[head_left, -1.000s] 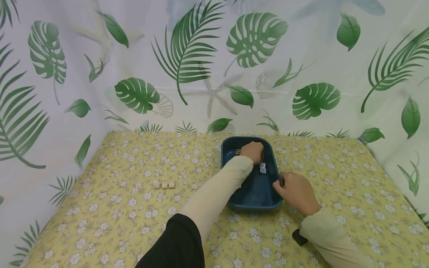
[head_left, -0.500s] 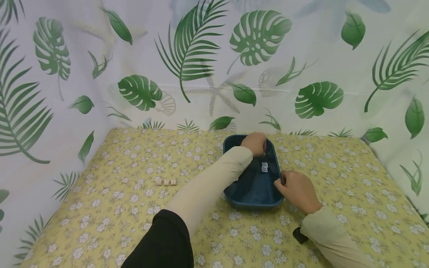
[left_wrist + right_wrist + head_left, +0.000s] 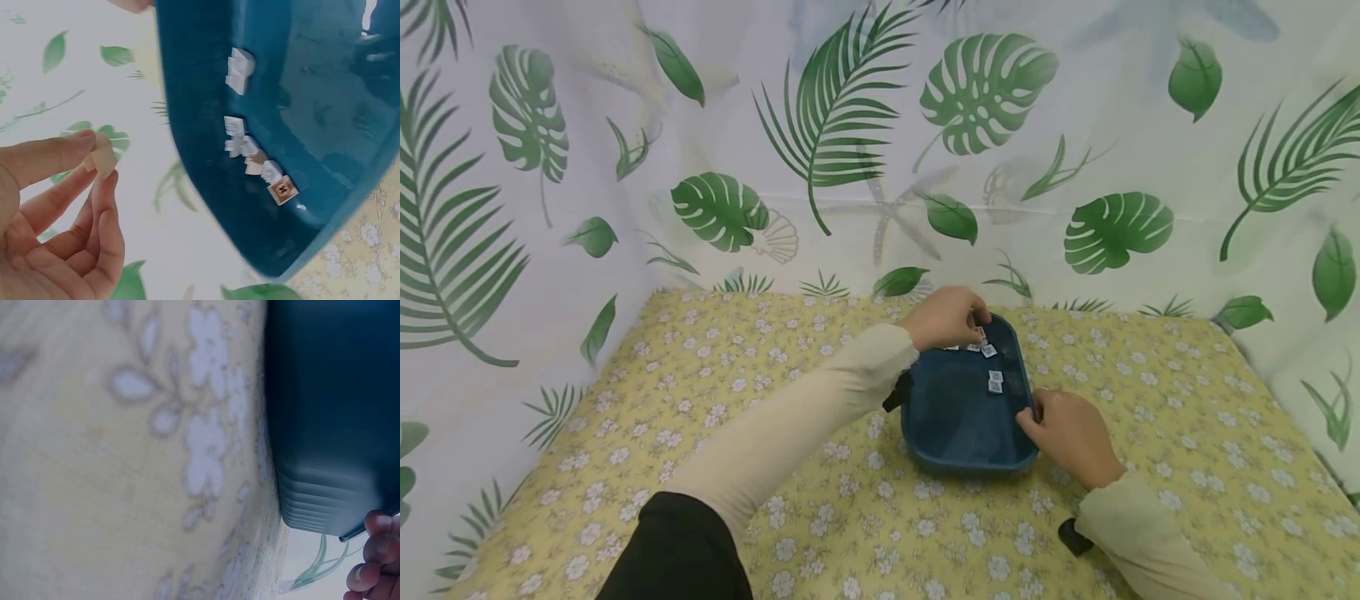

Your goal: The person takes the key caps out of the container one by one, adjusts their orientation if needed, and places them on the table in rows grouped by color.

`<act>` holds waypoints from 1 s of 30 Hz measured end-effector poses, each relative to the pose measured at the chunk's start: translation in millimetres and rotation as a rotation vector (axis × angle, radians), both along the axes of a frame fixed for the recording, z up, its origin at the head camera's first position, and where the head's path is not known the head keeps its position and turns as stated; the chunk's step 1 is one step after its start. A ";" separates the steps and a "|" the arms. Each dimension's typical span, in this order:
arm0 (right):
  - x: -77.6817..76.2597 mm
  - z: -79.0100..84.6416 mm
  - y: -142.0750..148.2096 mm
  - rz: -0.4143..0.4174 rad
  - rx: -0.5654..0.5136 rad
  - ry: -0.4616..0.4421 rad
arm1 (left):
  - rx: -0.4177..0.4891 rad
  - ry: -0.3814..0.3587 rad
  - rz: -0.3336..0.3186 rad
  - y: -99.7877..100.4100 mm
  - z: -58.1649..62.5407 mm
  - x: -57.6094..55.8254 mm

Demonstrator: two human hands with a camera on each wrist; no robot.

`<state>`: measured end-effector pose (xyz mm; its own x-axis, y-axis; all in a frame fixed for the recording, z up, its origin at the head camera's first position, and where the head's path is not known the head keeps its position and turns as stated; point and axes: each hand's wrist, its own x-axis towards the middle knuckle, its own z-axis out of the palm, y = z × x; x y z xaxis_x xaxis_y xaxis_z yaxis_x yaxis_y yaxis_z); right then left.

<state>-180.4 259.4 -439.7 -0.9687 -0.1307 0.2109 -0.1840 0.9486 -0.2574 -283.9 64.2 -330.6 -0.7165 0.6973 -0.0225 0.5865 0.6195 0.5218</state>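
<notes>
Thumb and fingertips of the left hand (image 3: 943, 318) pinch a small beige keycap (image 3: 103, 156), held up over the far end of a dark blue plastic basin (image 3: 962, 433). Beneath it in the basin, several white and beige keycaps (image 3: 250, 147) lie in a loose line, and a brown one (image 3: 283, 190) shows its stem. Two white keycaps (image 3: 996, 382) sit together closer to the basin's middle. My right hand (image 3: 1070, 435) grips the basin's right rim, thumb at the inner side; its curled fingertips (image 3: 378, 550) show at the rim in the right wrist view.
A yellow floral cloth (image 3: 820, 508) covers the table. Behind it hangs a white leaf-print curtain (image 3: 850, 250). The left sleeve (image 3: 797, 425) crosses the table left of the basin. Small black devices sit at the left wrist (image 3: 898, 392) and right wrist (image 3: 1075, 537).
My left hand has risen from inside the basin toward its far left rim, bringing up a keycap. The left sleeve now hides three keypads' worth of row on the table. The right hand stays put.
</notes>
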 end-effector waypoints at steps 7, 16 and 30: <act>2.2 0.0 -2.5 0.006 0.001 0.033 | 0.039 -0.040 -0.023 -40.5 13.5 20.3; 3.3 1.1 -2.7 0.009 -0.008 0.032 | 0.135 -0.034 0.024 -89.4 15.8 36.9; 4.2 2.3 -2.2 0.013 -0.012 0.043 | 0.487 -0.328 0.058 -138.2 -7.0 52.0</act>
